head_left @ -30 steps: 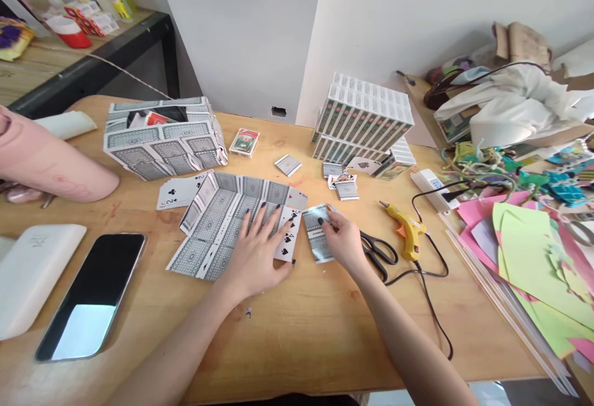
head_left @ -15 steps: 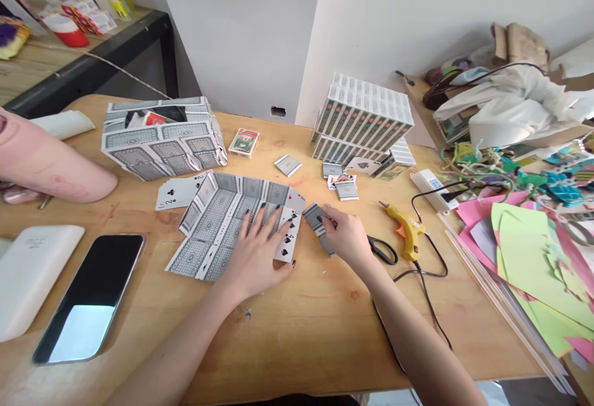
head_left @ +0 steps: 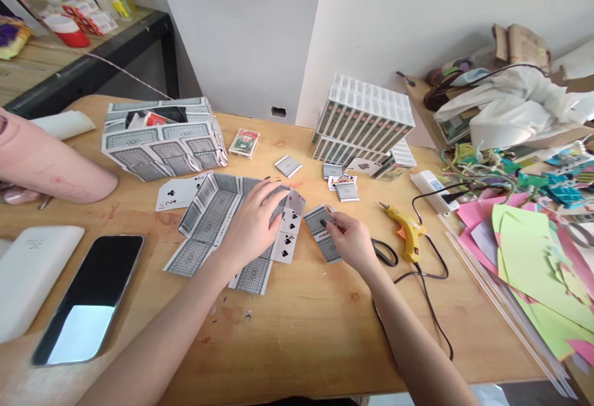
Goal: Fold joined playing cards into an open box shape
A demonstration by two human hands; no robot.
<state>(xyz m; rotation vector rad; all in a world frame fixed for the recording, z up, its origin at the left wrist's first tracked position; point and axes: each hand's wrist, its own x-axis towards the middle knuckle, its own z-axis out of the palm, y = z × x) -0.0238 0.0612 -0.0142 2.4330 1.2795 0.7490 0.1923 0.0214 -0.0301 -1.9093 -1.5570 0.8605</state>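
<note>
In the head view, at centre, my left hand (head_left: 253, 223), fingers apart, is over the joined cards (head_left: 216, 214); I can't tell if it touches. Right of centre, my right hand (head_left: 351, 239) pinches a patterned card piece (head_left: 316, 219).

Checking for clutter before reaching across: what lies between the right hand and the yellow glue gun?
In the head view, a black looped scissors handle shows between the right hand and the yellow hot glue gun, partly hidden.
</note>
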